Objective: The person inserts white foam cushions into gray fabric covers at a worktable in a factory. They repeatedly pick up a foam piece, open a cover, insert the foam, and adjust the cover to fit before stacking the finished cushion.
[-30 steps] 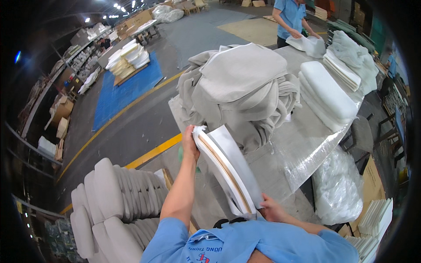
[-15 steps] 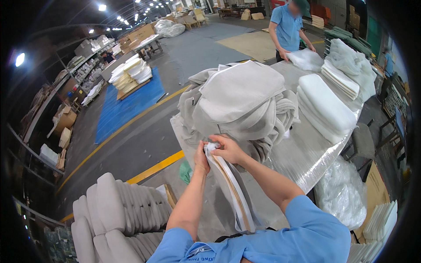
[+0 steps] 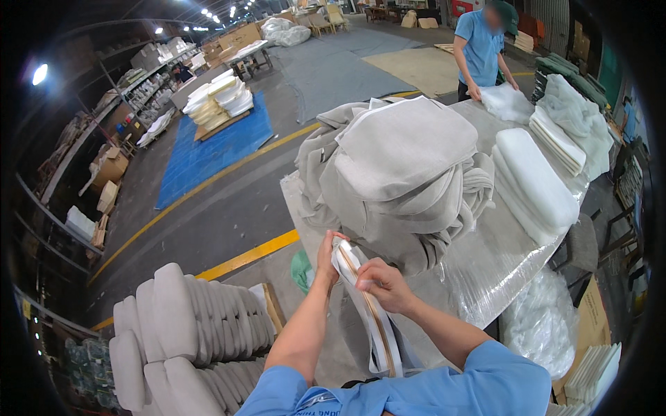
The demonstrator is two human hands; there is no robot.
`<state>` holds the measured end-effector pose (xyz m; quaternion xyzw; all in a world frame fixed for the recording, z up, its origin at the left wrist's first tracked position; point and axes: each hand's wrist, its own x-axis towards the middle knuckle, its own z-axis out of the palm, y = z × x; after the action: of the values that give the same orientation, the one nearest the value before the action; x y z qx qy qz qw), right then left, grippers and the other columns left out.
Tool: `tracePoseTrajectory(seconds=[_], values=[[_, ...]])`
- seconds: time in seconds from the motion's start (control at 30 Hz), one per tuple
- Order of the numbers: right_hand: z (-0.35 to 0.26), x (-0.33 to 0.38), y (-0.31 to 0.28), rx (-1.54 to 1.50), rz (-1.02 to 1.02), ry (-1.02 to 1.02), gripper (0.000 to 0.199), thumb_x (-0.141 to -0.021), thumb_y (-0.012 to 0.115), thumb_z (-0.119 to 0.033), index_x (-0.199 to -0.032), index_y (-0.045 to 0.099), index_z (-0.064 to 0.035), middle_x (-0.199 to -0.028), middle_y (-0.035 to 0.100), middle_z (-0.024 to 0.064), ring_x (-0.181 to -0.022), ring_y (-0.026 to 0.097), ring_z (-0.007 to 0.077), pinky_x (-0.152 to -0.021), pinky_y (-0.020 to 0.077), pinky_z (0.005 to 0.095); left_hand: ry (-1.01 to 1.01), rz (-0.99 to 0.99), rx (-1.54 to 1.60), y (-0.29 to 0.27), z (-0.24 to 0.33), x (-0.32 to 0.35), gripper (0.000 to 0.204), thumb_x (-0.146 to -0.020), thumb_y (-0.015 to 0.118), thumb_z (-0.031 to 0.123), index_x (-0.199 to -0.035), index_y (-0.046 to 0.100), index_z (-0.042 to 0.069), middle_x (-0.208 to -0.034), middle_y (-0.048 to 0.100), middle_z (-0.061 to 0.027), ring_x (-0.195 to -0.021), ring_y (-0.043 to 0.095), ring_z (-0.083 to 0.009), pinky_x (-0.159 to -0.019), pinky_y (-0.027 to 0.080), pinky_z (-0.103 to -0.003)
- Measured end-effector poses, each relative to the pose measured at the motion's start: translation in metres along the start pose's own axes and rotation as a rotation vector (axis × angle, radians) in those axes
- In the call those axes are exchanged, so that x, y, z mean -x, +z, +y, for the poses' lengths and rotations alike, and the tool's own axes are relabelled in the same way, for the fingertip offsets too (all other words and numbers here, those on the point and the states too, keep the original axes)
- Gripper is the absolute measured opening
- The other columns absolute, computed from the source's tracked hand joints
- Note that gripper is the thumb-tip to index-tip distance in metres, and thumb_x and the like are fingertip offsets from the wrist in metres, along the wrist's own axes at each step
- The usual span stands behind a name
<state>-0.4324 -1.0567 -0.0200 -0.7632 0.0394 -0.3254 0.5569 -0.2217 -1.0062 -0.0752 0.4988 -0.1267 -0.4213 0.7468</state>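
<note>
Two hands, lower centre: left hand (image 3: 327, 261) alone now holds the white cover (image 3: 377, 355) by its tip; right hand (image 3: 386, 286) has shifted down its brown strip (image 3: 380, 327), grip unclear.

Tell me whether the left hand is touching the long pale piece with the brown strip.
Touching. The head view shows the left hand against the upper end of the long pale piece, with fingertips over its top.

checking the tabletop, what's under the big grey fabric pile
The grey fabric pile rests on the table, whose surface shows to the pile's right. Anything beneath the lower folds is covered.
</note>
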Motion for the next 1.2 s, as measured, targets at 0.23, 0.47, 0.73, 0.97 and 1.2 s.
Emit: tracePoseTrajectory(seconds=[0.23,0.47,0.73,0.97,1.2], values=[[-0.008,-0.059,-0.043,-0.718,0.327,0.192,0.024,-0.111,0.059,-0.03,-0.111,0.06,-0.006,-0.086,0.064,0.0029,-0.072,0.057,0.0099,-0.066,0.0482,0.026,-0.006,-0.064,-0.038,0.013,-0.012,-0.006,0.049,-0.106,0.052,0.063,-0.114,0.065,0.017,-0.104,0.067,-0.0026,-0.093,0.065,-0.0163,-0.081,0.056,-0.036],[-0.007,-0.085,-0.033,0.073,0.096,0.098,0.023,-0.104,0.069,-0.02,-0.12,0.066,-0.0038,-0.087,0.063,0.0032,-0.082,0.061,0.0129,-0.073,0.0507,0.0282,-0.002,-0.042,0.05,0.012,-0.017,-0.004,0.053,-0.104,0.051,0.068,-0.12,0.062,0.019,-0.099,0.063,0.0005,-0.089,0.065,-0.0147,-0.08,0.056,-0.034],[0.044,-0.063,-0.001,0.574,-0.066,0.014,0.022,-0.085,0.077,-0.014,-0.104,0.073,-0.0044,-0.097,0.068,0.0146,-0.096,0.069,0.0366,-0.08,0.0547,0.0456,-0.003,-0.102,0.05,0.018,-0.023,-0.005,0.052,-0.11,0.042,0.064,-0.121,0.059,0.016,-0.099,0.058,0.0013,-0.092,0.059,-0.0129,-0.085,0.051,-0.031],[0.001,-0.155,-0.004,-0.008,0.549,0.053,0.014,-0.1,0.067,-0.013,-0.106,0.066,0.0001,-0.104,0.067,0.0117,-0.095,0.066,0.0279,-0.086,0.0518,0.035,-0.038,-0.029,-0.022,-0.018,-0.007,0.012,0.057,-0.111,0.036,0.064,-0.127,0.06,0.014,-0.118,0.063,-0.003,-0.113,0.059,-0.0171,-0.101,0.047,-0.035],[0.049,-0.099,0.026,0.458,0.041,-0.094,0.022,-0.098,0.064,-0.023,-0.109,0.067,-0.0038,-0.139,0.061,0.0148,-0.129,0.055,0.0363,-0.109,0.0418,0.0458,0.071,0.12,0.114,0.041,-0.02,0.078,0.066,-0.116,0.031,0.052,-0.154,0.049,0.001,-0.147,0.06,-0.0123,-0.14,0.052,-0.0215,-0.118,0.036,-0.038]])
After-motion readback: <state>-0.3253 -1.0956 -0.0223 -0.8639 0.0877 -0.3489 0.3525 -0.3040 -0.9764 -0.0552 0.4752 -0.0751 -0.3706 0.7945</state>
